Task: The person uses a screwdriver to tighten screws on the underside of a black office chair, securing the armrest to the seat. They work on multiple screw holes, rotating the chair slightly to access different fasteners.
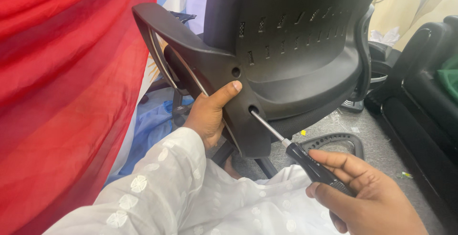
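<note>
Right hand (365,194) clenched on screwdriver (305,161), shaft angled up-left, tip seated in lower hole (253,109) of armrest bracket (229,92). Left hand (207,115) gripping bracket edge just beside (thumb near hole). Upper hole (235,72) unoccupied. Chair (300,49) tilted.

i see red fabric (62,96) filling the left of the frame, a second black chair (424,96) at the right edge, and a loose black armrest (334,142) on the grey floor (381,154) at lower centre-right.
</note>
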